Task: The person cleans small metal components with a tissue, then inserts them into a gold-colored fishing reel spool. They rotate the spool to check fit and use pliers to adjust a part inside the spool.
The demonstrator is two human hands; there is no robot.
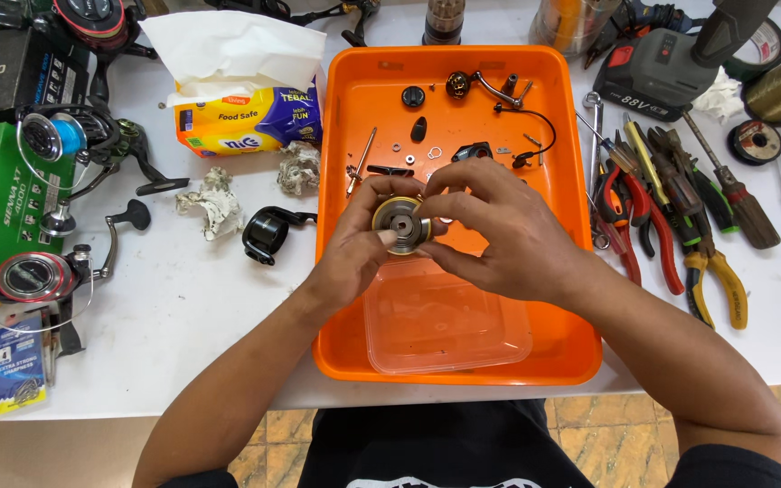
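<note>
Over the orange tray (345,226), both my hands hold a round gold-rimmed reel part (400,225) with a dark metal centre. My left hand (361,244) cups it from the left and below. My right hand (499,230) pinches its upper right edge with thumb and fingers. Small screws, washers, a black knob (413,96) and a metal crank handle (490,88) lie loose in the tray's far half. A clear plastic box (445,316) rests in the tray's near half, under my hands.
Pliers and screwdrivers (671,208) lie right of the tray, with a cordless drill (671,68) and line spools behind. Left are fishing reels (38,276), a tissue pack (246,113), crumpled tissues, a black reel part (268,232) and a green box.
</note>
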